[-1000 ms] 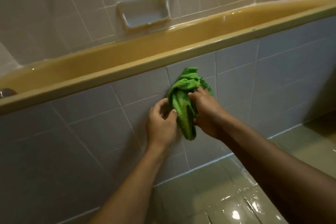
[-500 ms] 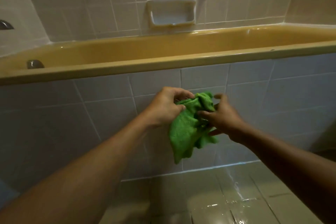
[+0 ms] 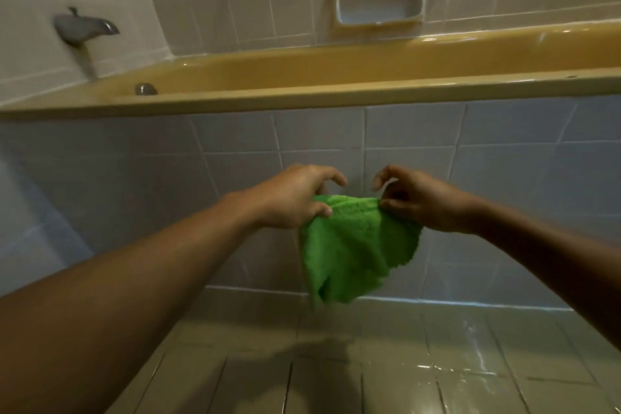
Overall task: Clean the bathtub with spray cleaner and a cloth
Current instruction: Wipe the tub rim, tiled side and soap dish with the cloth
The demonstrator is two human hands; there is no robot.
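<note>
Your left hand (image 3: 295,198) and right hand (image 3: 420,200) now pinch the green cloth (image 3: 356,252) spread open, no longer bunched, before the bathtub (image 3: 336,94).

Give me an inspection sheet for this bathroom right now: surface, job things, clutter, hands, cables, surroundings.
Surface: yellow bathtub rim runs across the view; its tiled front panel faces the camera.
Job's things: green cloth hangs in the air in front of the panel, touching nothing else; no spray cleaner in view.
Clutter: nothing seen.
Hands: left hand and right hand each pinch the cloth's top edge, spreading it.
Cables: nothing seen.
Surroundings: metal spout at the left end, drain fitting below it, empty soap dish in the wall tiles, glossy floor tiles with wet-looking reflections.
</note>
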